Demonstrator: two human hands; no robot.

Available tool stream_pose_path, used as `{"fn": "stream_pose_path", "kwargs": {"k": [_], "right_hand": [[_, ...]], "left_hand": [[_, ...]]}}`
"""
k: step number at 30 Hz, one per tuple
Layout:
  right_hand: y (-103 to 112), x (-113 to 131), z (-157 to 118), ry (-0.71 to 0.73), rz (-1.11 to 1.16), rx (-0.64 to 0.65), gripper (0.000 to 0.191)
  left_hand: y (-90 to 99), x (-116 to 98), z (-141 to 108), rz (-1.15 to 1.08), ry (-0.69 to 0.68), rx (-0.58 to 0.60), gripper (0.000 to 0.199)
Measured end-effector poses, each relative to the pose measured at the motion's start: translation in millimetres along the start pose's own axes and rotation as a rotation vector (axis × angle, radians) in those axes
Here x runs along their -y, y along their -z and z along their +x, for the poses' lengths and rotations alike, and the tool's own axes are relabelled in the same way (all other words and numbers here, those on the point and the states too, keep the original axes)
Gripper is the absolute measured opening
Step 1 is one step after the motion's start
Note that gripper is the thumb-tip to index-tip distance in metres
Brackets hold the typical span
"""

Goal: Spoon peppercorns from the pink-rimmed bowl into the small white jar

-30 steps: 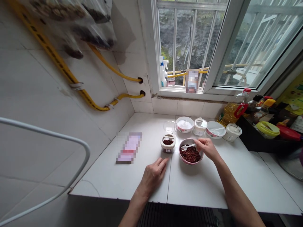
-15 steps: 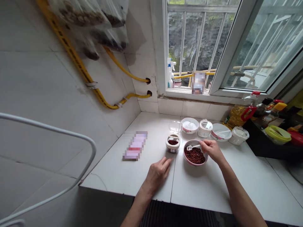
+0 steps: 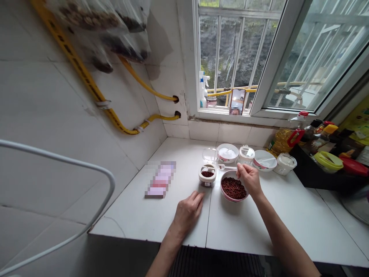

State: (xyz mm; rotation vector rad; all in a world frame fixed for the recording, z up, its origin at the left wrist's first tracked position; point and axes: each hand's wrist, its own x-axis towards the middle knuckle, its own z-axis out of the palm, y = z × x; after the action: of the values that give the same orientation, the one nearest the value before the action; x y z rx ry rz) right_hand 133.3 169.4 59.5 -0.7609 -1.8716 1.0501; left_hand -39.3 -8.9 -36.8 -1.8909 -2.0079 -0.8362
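Observation:
Between its thumb and fingers my right hand (image 3: 250,179) pinches the handle of a small white spoon (image 3: 228,167). The spoon is level above the far rim of a bowl (image 3: 226,196), its tip pointing left with a few dark bits in it. Dark red, peppercorn-like grains (image 3: 234,187) fill much of that bowl. Left of it stands an open seasoning jar (image 3: 207,182) with a pale rim, similar grains inside and its clear lid (image 3: 210,154) tipped back. My left hand (image 3: 189,209) rests on the counter just in front of the jar, fingers curled together, nothing visible in them.
Behind are a bowl of white powder (image 3: 228,158), a lidded jar (image 3: 246,154), a bowl with a white spoon (image 3: 263,166) and another jar (image 3: 285,164). An oil bottle (image 3: 284,137) stands right. A blurred pinkish object (image 3: 161,179) lies left. A phone (image 3: 238,99) leans at the window.
My right hand has lifted the spoon out of the grains and up toward the jar side of the bowl. The left hand stays on the counter. The view has shifted slightly.

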Motion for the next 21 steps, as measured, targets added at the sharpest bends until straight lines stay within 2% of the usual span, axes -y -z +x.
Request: {"fn": "stream_pose_path", "kwargs": {"k": [3,6,8,10,14,18,21], "right_hand": [[-21.1,8.5,-5.7,0.261,-0.227,-0.034,0.045],[-35.6,11.8,-10.5,0.564,-0.483,0.036,0.039],[-37.2,11.7,-11.3,0.662,-0.533,0.056,0.036],[-30.0,9.8,-9.8,0.647,-0.484,0.008,0.035],[7.2,-0.4,-3.5,0.426,-0.354,-0.074,0.043],[41.8,-14.4,-0.8,0.252,-0.449,0.040,0.046],[42.3,-20.7,-2.6,0.238,-0.536,0.113,0.045]], "left_hand": [[-0.9,-0.3,-0.5,0.008,0.004,0.014,0.024],[-0.7,-0.8,-0.7,0.001,0.039,0.039,0.025],[-0.2,-0.9,-0.9,-0.006,0.070,0.059,0.025],[0.2,-0.6,-1.2,-0.007,0.091,0.066,0.025],[1.1,1.6,-1.5,0.010,0.113,0.061,0.024],[3.2,6.4,-0.7,0.039,0.175,0.010,0.026],[4.2,9.7,0.0,0.044,0.218,-0.037,0.025]]}}
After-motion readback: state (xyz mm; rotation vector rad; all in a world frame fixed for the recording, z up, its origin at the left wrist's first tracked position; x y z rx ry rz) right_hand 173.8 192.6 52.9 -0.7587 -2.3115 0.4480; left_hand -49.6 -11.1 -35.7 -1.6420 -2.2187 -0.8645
